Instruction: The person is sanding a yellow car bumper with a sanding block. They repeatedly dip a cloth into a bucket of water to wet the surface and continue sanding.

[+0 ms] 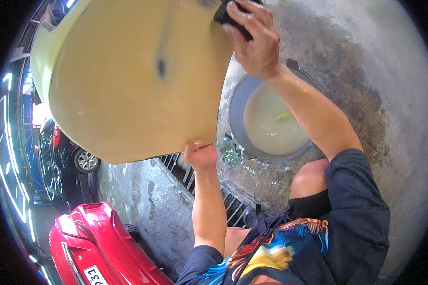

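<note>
A large curved cream-yellow panel [128, 80] fills the upper left, held tilted above the wet concrete floor. My left hand [199, 156] grips its lower edge from beneath. My right hand [254, 40] presses a small black sanding block [223, 15] against the panel's upper right edge. The panel's surface shows a dark smudge near its middle.
A grey basin [238, 102] of cloudy water sits on the floor under my right forearm. A metal drain grate [185, 175] runs diagonally below the panel. A red car [95, 247] is at the lower left, a dark car [64, 152] beyond it.
</note>
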The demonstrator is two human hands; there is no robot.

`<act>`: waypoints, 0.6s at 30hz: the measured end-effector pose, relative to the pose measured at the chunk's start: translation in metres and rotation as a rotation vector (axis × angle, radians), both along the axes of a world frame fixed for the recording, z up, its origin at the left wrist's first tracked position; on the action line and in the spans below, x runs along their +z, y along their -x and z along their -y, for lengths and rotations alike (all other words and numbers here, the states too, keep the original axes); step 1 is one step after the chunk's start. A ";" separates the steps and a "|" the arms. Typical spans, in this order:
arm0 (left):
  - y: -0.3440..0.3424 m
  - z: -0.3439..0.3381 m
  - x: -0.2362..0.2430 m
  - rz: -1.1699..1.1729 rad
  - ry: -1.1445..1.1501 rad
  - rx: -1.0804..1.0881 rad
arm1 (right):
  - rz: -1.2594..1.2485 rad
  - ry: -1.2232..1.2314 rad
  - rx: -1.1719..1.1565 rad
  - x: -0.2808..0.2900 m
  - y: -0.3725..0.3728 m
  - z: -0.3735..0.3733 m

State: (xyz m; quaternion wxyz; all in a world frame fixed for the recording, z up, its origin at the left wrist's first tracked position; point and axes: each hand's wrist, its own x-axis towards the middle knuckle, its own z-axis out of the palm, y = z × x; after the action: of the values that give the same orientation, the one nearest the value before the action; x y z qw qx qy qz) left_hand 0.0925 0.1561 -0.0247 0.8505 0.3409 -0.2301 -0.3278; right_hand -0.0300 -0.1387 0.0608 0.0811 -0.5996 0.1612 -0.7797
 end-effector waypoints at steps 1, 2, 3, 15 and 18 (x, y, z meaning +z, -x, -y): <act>0.000 0.001 -0.001 -0.010 0.037 -0.030 | -0.014 0.033 0.025 0.000 0.000 -0.001; 0.001 0.002 -0.002 0.001 0.072 -0.063 | -0.026 0.064 0.053 0.001 0.001 -0.001; 0.002 0.003 -0.002 0.012 0.099 -0.097 | -0.044 -0.010 -0.018 0.002 0.001 -0.001; 0.015 0.007 0.009 0.036 0.073 -0.021 | 0.042 -0.134 -0.108 0.014 0.005 0.007; 0.016 0.006 0.009 -0.053 0.059 0.020 | -0.041 0.012 -0.010 0.012 0.002 0.001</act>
State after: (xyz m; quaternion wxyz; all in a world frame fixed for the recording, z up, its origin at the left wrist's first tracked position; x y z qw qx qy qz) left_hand 0.0766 0.1502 -0.0159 0.8693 0.3089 -0.2135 -0.3215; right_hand -0.0319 -0.1400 0.0725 0.0703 -0.6151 0.1610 -0.7686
